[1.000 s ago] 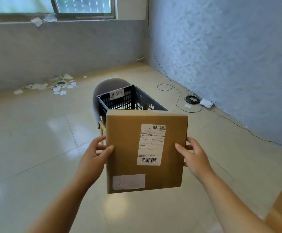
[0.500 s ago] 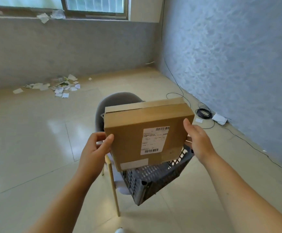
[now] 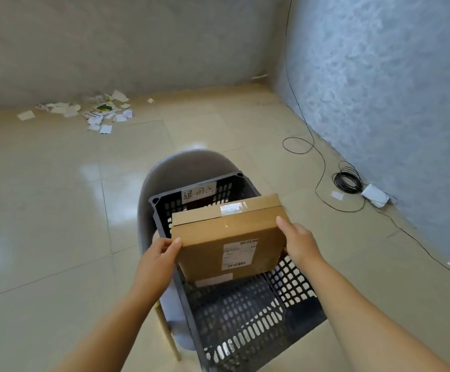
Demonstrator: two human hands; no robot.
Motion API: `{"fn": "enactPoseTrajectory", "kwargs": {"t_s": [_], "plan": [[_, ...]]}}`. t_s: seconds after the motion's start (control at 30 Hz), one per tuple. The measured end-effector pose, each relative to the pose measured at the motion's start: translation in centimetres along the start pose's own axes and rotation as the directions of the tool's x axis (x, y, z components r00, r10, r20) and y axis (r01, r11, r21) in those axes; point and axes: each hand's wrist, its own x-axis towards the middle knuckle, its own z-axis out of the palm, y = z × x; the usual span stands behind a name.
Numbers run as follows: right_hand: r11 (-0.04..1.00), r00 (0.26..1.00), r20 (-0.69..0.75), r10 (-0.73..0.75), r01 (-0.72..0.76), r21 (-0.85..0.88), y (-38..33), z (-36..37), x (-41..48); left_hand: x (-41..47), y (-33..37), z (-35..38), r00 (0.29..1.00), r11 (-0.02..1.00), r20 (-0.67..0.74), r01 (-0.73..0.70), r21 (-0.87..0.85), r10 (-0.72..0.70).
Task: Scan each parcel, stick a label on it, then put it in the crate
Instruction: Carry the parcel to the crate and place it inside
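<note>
A flat brown cardboard parcel [image 3: 213, 237] with a white barcode label on its top face hangs tilted inside the mouth of the dark perforated plastic crate [image 3: 245, 318]. My left hand [image 3: 159, 260] grips the parcel's left edge, thumb on top. My right hand [image 3: 297, 241] grips its right edge, thumb on the upper corner. The parcel's lower edge dips below the crate's rim. A paper tag with handwriting is stuck on the crate's far wall. The crate's floor is bare where it shows.
The crate rests on a grey chair [image 3: 189, 165] with pale wooden legs. Scraps of paper [image 3: 95, 111] litter the tiled floor by the far wall. A black cable coil [image 3: 347, 181] and a white box [image 3: 375, 196] lie along the right wall.
Both hands have carried the parcel forward and down, from in front of my chest into the crate's mouth. My view has tipped down over the crate.
</note>
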Motion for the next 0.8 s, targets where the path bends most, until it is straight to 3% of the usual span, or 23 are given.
{"fn": "enactPoseTrajectory", "kwargs": {"t_s": [0.2, 0.4, 0.67, 0.8], "plan": [[0.945, 0.993, 0.112, 0.021, 0.017, -0.325, 0.8, 2.4, 10.0, 5.4, -1.0, 3.5, 0.979, 0.968, -0.151, 0.167, 0.185, -0.140], [0.827, 0.982, 0.189, 0.021, 0.089, -0.555, 0.6, 5.5, 17.9, 10.9, -1.1, 5.9, 0.962, 0.913, -0.212, 0.236, 0.334, -0.171], [0.774, 0.959, 0.283, 0.009, 0.172, -0.609, 0.5, 9.1, 23.7, 16.3, -2.4, 6.8, 0.938, 0.868, -0.245, 0.326, 0.375, -0.246], [0.776, 0.930, 0.360, 0.073, 0.174, -0.606, 0.9, 10.3, 24.7, 17.4, -3.1, 6.9, 0.940, 0.874, -0.217, 0.328, 0.359, -0.263]]}}
